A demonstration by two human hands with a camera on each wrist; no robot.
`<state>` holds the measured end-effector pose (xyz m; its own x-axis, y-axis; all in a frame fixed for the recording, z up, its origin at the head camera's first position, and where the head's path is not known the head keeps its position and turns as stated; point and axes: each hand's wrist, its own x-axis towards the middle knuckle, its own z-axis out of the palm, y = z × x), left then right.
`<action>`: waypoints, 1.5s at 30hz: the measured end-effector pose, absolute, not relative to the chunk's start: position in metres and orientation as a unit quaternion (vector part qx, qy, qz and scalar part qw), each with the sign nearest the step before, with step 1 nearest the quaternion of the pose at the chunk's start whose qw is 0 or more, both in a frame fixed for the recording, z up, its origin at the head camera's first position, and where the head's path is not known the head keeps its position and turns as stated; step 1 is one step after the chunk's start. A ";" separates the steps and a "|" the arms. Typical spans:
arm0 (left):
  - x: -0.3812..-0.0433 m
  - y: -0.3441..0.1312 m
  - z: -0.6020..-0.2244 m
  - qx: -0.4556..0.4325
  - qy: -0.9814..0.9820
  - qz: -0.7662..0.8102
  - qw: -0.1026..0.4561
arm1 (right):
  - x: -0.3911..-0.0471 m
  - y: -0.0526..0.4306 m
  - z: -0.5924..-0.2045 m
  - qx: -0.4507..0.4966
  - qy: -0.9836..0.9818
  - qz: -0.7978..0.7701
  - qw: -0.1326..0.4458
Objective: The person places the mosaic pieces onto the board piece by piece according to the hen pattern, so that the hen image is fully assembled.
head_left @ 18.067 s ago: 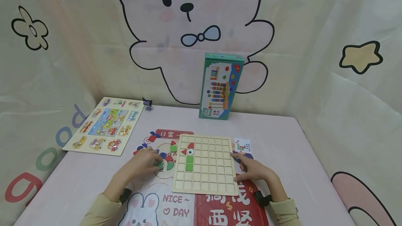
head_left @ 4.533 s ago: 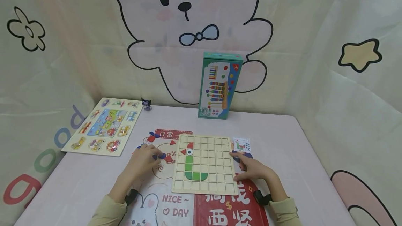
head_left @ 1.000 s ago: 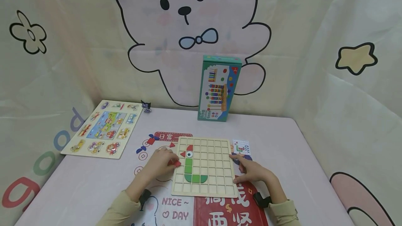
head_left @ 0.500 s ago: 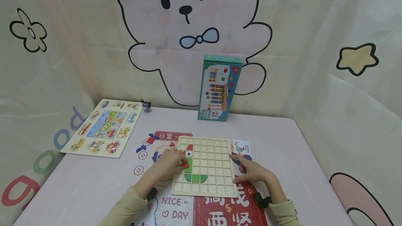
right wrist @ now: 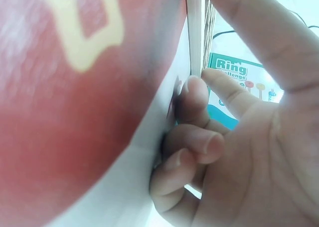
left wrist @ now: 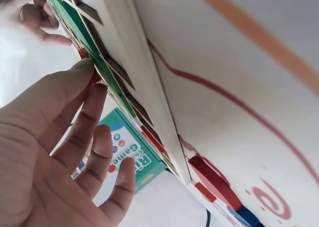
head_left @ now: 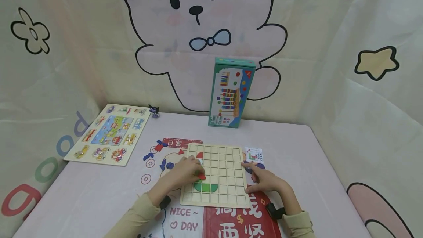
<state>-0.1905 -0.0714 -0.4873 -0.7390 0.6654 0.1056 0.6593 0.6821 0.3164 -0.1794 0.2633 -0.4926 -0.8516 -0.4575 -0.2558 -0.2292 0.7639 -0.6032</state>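
Observation:
My left hand (head_left: 187, 170) is over the left part of the wooden grid board (head_left: 228, 194), pinching a small red block (head_left: 202, 176) between thumb and fingertips. In the left wrist view, that red block (left wrist: 95, 77) shows beside a row of green blocks (left wrist: 75, 20) in the grid. A red block (head_left: 199, 155) sits in an upper cell, and green blocks (head_left: 206, 187) form a low row. The left hand partly hides the eye block and green column. My right hand (head_left: 266, 178) touches the board's right edge with index finger and thumb; its other fingers are bent (right wrist: 192, 142).
Several loose red and blue blocks (head_left: 170, 165) lie on the printed mat left of the board. A small pattern card (head_left: 253, 155) is at its upper right. Farther back are a picture puzzle (head_left: 112, 131), a small figurine (head_left: 154, 111) and a standing green box (head_left: 232, 93).
Earlier, green blocks were added at the lower row. Over the last second my left hand carried the red block rightward from the board's left edge onto the grid. My right hand stayed put.

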 end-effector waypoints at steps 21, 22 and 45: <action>-0.193 -0.055 -0.489 0.339 0.927 0.159 0.007 | -0.180 0.263 -0.493 -0.178 0.920 -0.287 0.201; -0.194 -0.054 -0.489 0.344 0.926 0.155 0.005 | -0.180 0.263 -0.494 -0.178 0.920 -0.287 0.201; -0.192 -0.067 -0.485 0.306 0.933 0.188 0.003 | -0.179 0.263 -0.493 -0.175 0.923 -0.281 0.196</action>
